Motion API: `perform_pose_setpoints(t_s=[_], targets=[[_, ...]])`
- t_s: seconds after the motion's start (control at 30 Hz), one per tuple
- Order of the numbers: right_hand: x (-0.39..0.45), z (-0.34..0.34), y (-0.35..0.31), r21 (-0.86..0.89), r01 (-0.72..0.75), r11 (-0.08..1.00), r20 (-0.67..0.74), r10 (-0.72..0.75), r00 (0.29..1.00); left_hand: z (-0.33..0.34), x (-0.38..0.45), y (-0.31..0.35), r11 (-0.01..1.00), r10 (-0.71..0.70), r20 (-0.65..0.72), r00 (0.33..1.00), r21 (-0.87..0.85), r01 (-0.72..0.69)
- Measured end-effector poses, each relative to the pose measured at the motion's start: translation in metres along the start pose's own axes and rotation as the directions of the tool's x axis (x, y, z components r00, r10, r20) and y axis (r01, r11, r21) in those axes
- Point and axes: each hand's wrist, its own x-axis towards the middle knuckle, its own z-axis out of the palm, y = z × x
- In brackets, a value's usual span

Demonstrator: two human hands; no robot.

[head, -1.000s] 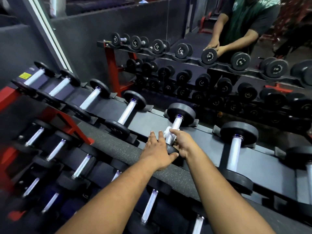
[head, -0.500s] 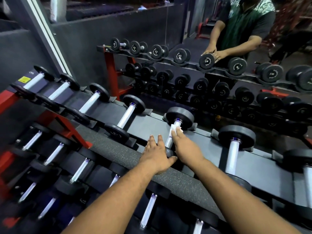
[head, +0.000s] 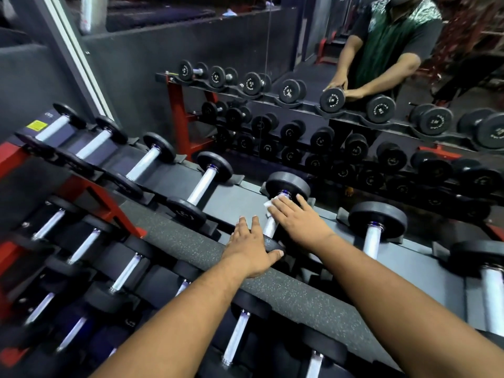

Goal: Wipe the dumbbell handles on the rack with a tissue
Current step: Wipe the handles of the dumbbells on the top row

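A dumbbell [head: 287,184] with black round ends and a pale silver handle [head: 270,227] lies on the top shelf of the rack [head: 237,197], straight ahead. My right hand [head: 298,221] lies over the far part of that handle and presses a white tissue [head: 272,203] against it, close to the far weight. A corner of the tissue sticks out past my fingers. My left hand [head: 252,248] rests on the dumbbell's near black end, fingers spread over its top, thumb on its right side.
More dumbbells line the top shelf, such as one on the left [head: 201,184] and one on the right [head: 373,230]. Lower shelves [head: 125,271] hold several more. A speckled padded bar [head: 300,298] runs along the front. A mirror [head: 327,77] behind reflects the rack and a person.
My right hand has slid with the tissue up the handle, from the near end to the far weight. My left hand has stayed on the near end.
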Motion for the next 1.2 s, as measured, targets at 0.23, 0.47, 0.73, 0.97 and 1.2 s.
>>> perform_pose_setpoints(t_s=[0.23, 0.47, 0.73, 0.97, 1.2], targets=[[-0.017, 0.000, -0.010, -0.027, 0.211, 0.977, -0.129, -0.212, 0.969, 0.001, 0.001, -0.001, 1.000, 0.000, 0.000, 1.000, 0.009, 0.000], [-0.003, 0.004, -0.016, 0.079, 0.129, 0.988, -0.071, -0.124, 0.990, -0.001, 0.000, 0.000, 1.000, 0.000, 0.004, 1.000, 0.015, 0.000], [0.000, 0.007, -0.004, 0.260, -0.064, 0.963, -0.035, 0.075, 0.997, -0.002, -0.002, 0.002, 1.000, -0.003, 0.004, 1.000, 0.012, 0.003], [-0.017, 0.013, -0.010, 0.339, 0.033, 0.940, 0.012, -0.039, 0.999, 0.001, -0.001, 0.001, 1.000, 0.005, 0.011, 1.000, 0.014, -0.005], [-0.018, 0.000, -0.030, 0.377, -0.023, 0.926, 0.027, 0.013, 1.000, 0.000, -0.002, 0.001, 1.000, 0.007, 0.004, 1.000, 0.012, -0.007]])
